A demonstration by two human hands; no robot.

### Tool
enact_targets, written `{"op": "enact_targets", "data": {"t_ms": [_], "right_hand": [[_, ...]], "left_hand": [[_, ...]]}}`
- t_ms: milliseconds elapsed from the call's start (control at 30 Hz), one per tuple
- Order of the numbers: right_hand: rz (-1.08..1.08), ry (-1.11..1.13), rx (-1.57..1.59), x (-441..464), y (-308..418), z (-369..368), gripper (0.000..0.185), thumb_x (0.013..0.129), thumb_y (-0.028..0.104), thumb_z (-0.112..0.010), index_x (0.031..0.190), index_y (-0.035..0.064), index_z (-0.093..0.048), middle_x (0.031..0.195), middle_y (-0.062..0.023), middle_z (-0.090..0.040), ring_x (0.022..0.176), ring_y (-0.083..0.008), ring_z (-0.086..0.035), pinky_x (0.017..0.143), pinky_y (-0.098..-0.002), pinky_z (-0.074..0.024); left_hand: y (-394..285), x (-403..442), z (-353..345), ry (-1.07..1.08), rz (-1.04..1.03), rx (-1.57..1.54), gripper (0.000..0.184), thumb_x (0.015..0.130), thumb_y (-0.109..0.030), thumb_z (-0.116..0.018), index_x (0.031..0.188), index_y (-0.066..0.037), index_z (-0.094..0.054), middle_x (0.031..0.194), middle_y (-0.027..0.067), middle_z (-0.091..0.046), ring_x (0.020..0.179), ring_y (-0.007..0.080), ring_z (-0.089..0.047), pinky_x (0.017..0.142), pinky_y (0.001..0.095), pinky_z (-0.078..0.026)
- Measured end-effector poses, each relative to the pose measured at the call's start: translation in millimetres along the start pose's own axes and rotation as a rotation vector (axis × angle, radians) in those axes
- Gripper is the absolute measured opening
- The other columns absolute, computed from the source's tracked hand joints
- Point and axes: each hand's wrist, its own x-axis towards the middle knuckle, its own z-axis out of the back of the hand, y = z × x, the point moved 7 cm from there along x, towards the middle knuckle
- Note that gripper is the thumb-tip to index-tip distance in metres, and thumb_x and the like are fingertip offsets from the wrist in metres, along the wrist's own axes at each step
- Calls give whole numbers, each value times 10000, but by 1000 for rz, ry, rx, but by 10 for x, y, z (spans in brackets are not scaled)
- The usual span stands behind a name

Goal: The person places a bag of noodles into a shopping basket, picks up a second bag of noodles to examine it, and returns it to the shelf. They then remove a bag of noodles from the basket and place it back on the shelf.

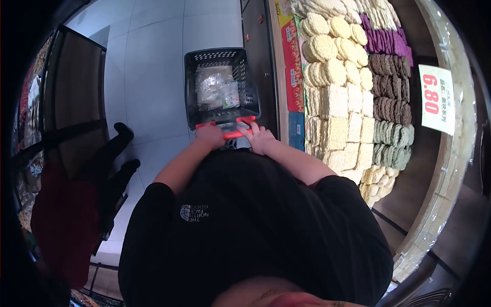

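A dark grey shopping basket (190,87) with perforated walls stands in front of me, over the tiled floor. Inside it lie clear plastic packages (215,84), some with printed labels; their contents are hard to make out. My left hand (209,135) is wrapped around the left part of the basket's red handle (232,135). At the handle's right end, my right hand (260,139) grips with its fingers laid over the bar.
To the right, a display holds stacked dried noodle cakes (335,105) in yellow, purple, brown and green, with a price sign (437,99) reading 6.80. On the left, another person in a dark red top (66,225) stands beside shelving (76,77). Grey floor tiles (153,77) stretch ahead.
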Motion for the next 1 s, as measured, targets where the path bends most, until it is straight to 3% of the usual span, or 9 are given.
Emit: {"op": "enact_targets", "data": {"t_ms": [167,200,300,400,433,567,833,967,1000], "right_hand": [[-69,40,-59,267,-96,638,970,875,360,-664,1610,343,-31,1541,-218,-259,1272,-411,-502,1061,-501,-434],[-116,-29,-83,323,-88,790,894,863,349,-687,1599,254,-189,1502,-191,-354,1270,-392,-514,1044,-485,-450],[152,-532,98,191,292,1656,580,912,304,-675,1434,130,-490,1317,-173,-555,1234,-350,-562,1012,-467,-484],[739,-678,851,-821,917,3151,411,892,39,-667,1293,76,-588,1084,-131,-682,971,-307,-684,858,-400,-568],[920,-916,780,-1275,999,3546,453,849,-4,-677,1286,83,-592,1072,-111,-689,925,-300,-683,816,-405,-562],[1158,-1285,680,-2392,837,4522,311,737,39,-695,1038,102,-651,838,-74,-651,706,-257,-623,618,-337,-509],[1324,-1157,609,-2679,295,4697,282,799,167,-669,1079,135,-650,836,-51,-659,730,-266,-655,606,-379,-528],[1237,-965,565,-1819,196,4798,281,830,230,-656,1100,151,-649,834,-39,-662,742,-270,-670,600,-399,-537],[1113,-951,524,-1352,162,4759,282,838,246,-652,1105,155,-649,834,-36,-663,745,-271,-674,599,-404,-540]], "left_hand": [[244,282,523,-5,-37,-49,403,862,-393,-605,1097,-105,-760,1130,119,-740,1037,270,-718,888,418,-576],[295,389,592,-16,-53,-34,405,864,-393,-602,1101,-103,-758,1121,118,-743,1028,272,-721,889,417,-576],[393,505,933,-34,-143,5,379,886,-359,-579,1112,-111,-756,1150,129,-735,1068,279,-709,906,413,-563],[586,772,1169,-79,-108,-100,368,886,-344,-576,1107,-112,-757,1166,135,-731,1088,286,-703,911,417,-556],[654,852,1196,-106,-75,-153,369,882,-345,-579,1103,-110,-758,1164,134,-731,1085,289,-703,909,420,-555],[669,902,1746,38,-5,-62,411,865,-386,-591,1118,-105,-752,1187,121,-725,1115,294,-689,932,432,-551],[923,1428,2131,3,117,-70,467,881,-415,-579,1227,-126,-700,1249,131,-696,1168,309,-661,972,434,-536],[1022,1519,2384,48,166,-73,504,872,-429,-588,1268,-130,-675,1264,129,-690,1184,309,-652,1001,431,-520],[1032,1433,2428,-100,143,-131,504,868,-431,-593,1256,-123,-683,1259,131,-692,1180,302,-655,1000,423,-521]]}}
